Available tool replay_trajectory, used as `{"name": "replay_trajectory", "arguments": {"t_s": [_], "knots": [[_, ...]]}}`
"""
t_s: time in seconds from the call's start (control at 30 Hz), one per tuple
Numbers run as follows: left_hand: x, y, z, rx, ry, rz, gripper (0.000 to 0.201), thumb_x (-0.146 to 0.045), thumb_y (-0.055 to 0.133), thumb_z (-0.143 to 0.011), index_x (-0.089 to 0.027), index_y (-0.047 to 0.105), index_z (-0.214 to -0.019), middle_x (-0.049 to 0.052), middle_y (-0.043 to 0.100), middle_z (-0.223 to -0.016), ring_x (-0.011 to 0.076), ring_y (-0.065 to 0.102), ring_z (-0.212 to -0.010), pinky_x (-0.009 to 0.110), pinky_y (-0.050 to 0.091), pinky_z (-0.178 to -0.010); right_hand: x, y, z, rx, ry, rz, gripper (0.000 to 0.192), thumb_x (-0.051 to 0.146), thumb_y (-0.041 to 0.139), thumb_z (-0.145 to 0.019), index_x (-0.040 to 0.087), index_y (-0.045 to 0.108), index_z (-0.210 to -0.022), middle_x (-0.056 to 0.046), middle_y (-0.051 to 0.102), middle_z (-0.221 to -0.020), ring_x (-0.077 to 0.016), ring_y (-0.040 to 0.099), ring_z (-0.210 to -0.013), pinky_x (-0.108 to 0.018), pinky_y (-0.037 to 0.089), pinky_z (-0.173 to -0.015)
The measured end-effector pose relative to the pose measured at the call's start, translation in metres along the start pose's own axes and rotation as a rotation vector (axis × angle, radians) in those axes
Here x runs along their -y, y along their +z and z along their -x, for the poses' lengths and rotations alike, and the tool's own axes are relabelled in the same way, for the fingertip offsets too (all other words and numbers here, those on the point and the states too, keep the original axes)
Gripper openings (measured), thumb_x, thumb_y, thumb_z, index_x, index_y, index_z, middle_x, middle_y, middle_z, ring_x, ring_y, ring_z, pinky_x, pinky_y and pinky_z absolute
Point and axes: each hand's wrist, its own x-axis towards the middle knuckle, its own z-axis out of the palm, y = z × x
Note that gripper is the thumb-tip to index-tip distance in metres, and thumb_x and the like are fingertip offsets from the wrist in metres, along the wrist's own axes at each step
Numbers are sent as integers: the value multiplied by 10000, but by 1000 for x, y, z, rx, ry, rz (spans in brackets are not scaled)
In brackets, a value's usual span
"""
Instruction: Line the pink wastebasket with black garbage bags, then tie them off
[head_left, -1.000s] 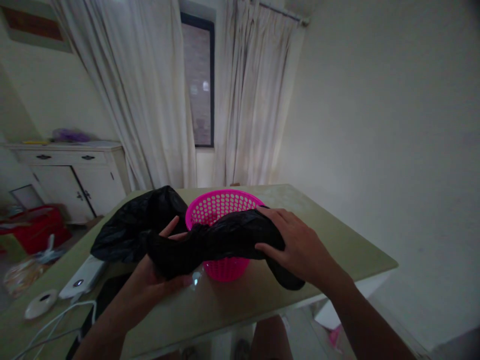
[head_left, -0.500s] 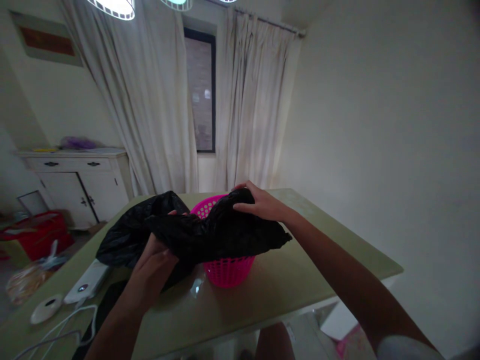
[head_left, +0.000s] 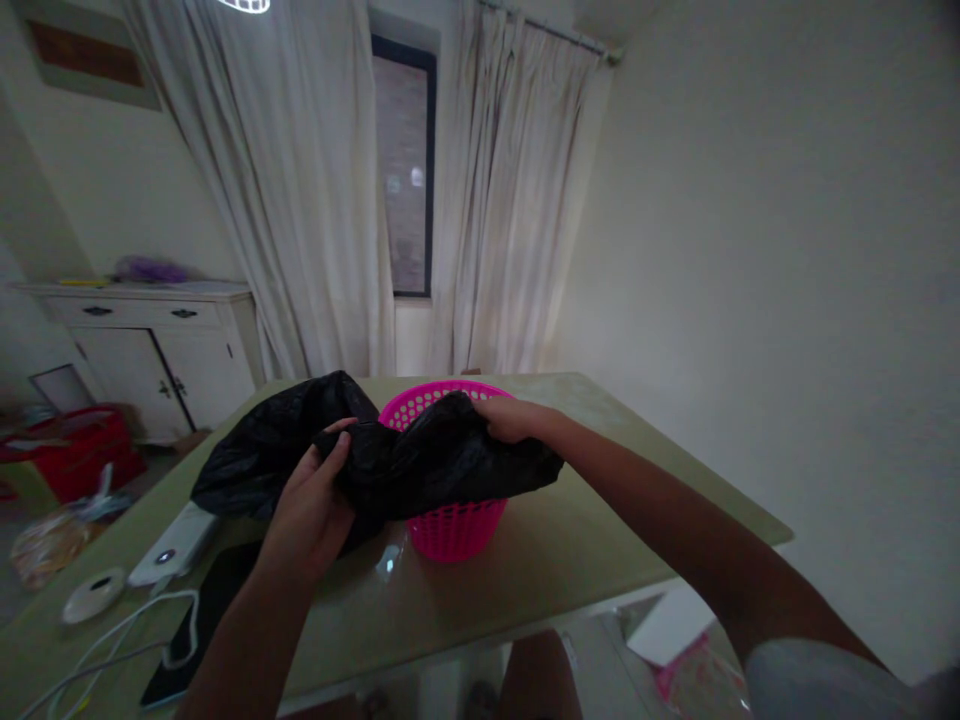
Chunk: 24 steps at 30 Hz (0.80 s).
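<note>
A black plastic bag (head_left: 442,465) is stretched between my two hands, in front of and partly over a pink perforated basket (head_left: 457,530). My left hand (head_left: 319,495) pinches the bag's left part, thumb on top. At the basket's right rim, my right hand (head_left: 514,418) is closed on the bag's upper edge; its fingertips are mostly hidden in the plastic. A puffed-out portion of black plastic (head_left: 277,450) lies on the table to the left, behind my left hand. The basket stands upright, its front rim covered by the bag.
The pale green table (head_left: 585,530) carries a white power bank (head_left: 174,545), a round white device (head_left: 94,597), a white cable (head_left: 124,630) and a dark flat tablet-like object (head_left: 202,630) at the left. A white cabinet (head_left: 150,350) stands behind.
My right hand has gone from spread fingers over the bag to a closed grip on its edge. My left hand has turned, its thumb now on top. More of the basket's back rim shows.
</note>
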Motion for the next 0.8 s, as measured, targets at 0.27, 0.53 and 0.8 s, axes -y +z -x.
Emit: {"name": "replay_trajectory", "arguments": {"t_s": [0.27,0.53,0.8], "knots": [[25,-76,-26,-188,-192,-14,232,-341,738,-1018,-178,785,-1177,122,847,-1166,268,828,-1050,350,707,-832,-24,2,45,-535,287,-192,495,68,693,-812,194,667,-1290,-129,790,-1149,-300,740,-1083,-390,558,-943],[35,-119,-2,125,-27,-235,655,-477,1109,-460,-236,782,-974,13,794,-970,205,749,-772,256,614,-643,-74,46,115,-298,303,-1203,488,380,860,-667,228,622,-1066,3,777,-842,-178,678,-688,-257,469,-629],[40,-44,-64,20,245,-266,665,-775,950,-617,-210,675,-833,-57,614,-725,126,561,-677,205,494,-594,-74,96,25,-712,343,-1517,594,297,793,-554,207,704,-1135,-13,808,-955,-204,709,-866,-318,556,-816]]}}
